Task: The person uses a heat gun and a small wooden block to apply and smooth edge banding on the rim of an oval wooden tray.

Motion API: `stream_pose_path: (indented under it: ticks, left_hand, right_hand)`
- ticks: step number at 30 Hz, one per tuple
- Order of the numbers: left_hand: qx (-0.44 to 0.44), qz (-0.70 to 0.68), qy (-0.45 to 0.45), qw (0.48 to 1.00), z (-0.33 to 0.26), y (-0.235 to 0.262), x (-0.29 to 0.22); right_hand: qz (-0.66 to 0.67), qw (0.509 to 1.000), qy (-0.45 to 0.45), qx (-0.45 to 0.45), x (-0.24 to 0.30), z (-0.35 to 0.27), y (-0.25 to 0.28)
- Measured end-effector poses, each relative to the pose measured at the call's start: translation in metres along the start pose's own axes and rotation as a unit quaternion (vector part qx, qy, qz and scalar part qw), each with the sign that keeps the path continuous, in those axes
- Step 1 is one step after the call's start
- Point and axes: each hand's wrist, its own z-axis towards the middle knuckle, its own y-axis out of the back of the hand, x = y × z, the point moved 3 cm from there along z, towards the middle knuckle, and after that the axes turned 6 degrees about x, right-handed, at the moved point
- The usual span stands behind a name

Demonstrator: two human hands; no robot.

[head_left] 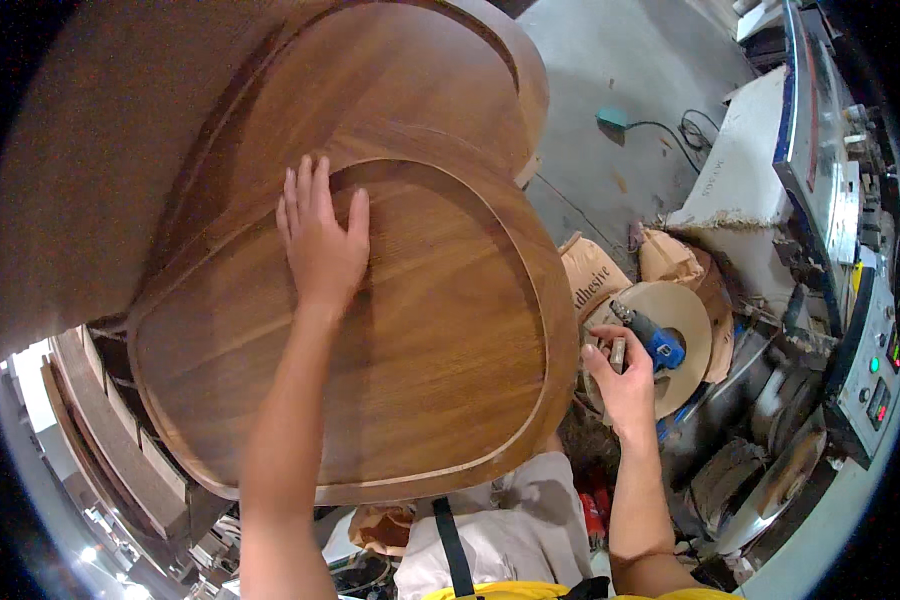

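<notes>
A brown wood-grain panel point(440, 300) with rounded corners and a raised rim lies before me. My left hand point(325, 245) rests flat on its surface near the far rim, fingers stretched out and thumb apart. Just off the panel's right edge, my right hand point(625, 385) is closed around a small greyish piece point(618, 352), whose kind I cannot make out. Beyond those fingers a blue and black heat gun point(655, 340) lies on a wide beige roll of banding point(695, 315). A similar rimmed panel point(420, 75) sits behind the first, partly covered by it.
Brown paper sacks point(595, 270) stand around the roll. At the right is a machine with a control panel point(865, 365) and a lit green button. A teal object point(611, 120) with a black cable lies on the grey floor. Curved boards point(120, 430) are stacked at the left.
</notes>
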Motion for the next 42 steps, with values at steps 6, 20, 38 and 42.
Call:
stream_pose_path:
  ticks: [6, 20, 38, 42]
  left_hand:
    - [-0.013, -0.179, 0.122, 0.976, -0.128, 0.042, 0.029]
    - [-0.182, -0.443, 0.741, 0.471, -0.451, 0.092, 0.191]
    - [-0.301, -0.596, 0.654, 0.355, -0.478, 0.049, 0.182]
    - [-0.308, -0.584, 0.659, 0.360, -0.495, 0.045, 0.195]
  right_hand:
    - [0.002, 0.998, 0.053, 0.031, -0.008, 0.033, -0.002]
    - [-0.020, 0.981, 0.127, 0.147, 0.080, 0.129, -0.066]
    - [-0.096, 0.983, 0.066, 0.142, 0.089, 0.112, -0.038]
    - [-0.092, 0.980, 0.060, 0.168, 0.052, 0.095, -0.020]
